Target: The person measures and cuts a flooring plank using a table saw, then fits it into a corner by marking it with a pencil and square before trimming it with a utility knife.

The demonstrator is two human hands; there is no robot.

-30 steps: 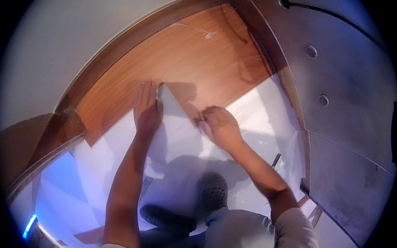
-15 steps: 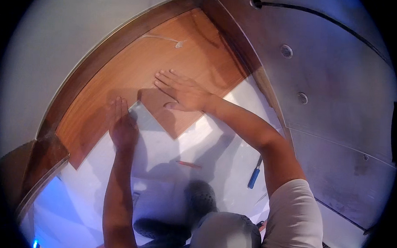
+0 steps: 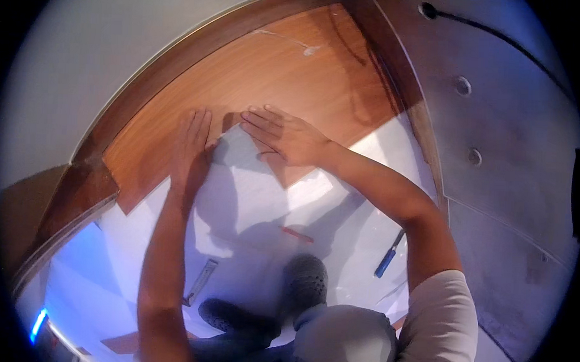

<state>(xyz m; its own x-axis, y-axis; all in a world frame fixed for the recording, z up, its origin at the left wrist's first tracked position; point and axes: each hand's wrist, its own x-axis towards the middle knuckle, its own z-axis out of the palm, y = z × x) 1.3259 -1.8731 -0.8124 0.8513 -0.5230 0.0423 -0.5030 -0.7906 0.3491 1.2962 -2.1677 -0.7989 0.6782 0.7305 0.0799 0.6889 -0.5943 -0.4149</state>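
Both of my hands lie palm down on an orange-brown wood-grain floor panel point(image 3: 197, 82) whose near edge is stepped. My left hand point(image 3: 194, 139) rests with fingers stretched forward, beside the inner corner of the step. To its right, my right hand point(image 3: 285, 135) presses flat on the part that juts toward me, its fingers pointing left. Neither hand holds anything. Pale white sheeting point(image 3: 251, 205) covers the floor on the near side of the panel, meeting its stepped edge.
A red pencil point(image 3: 298, 235) lies on the sheeting before my feet. Farther right is a blue-handled tool point(image 3: 385, 262); a metal square point(image 3: 201, 281) lies near my left forearm. Dark wooden trim point(image 3: 146, 80) borders the panel. A grey wall panel point(image 3: 509, 137) with round vents stands right.
My view has shifted, so the floor and tools appear displaced. My left hand has slid forward along the panel, and my right hand now lies closer to the step's inner corner.
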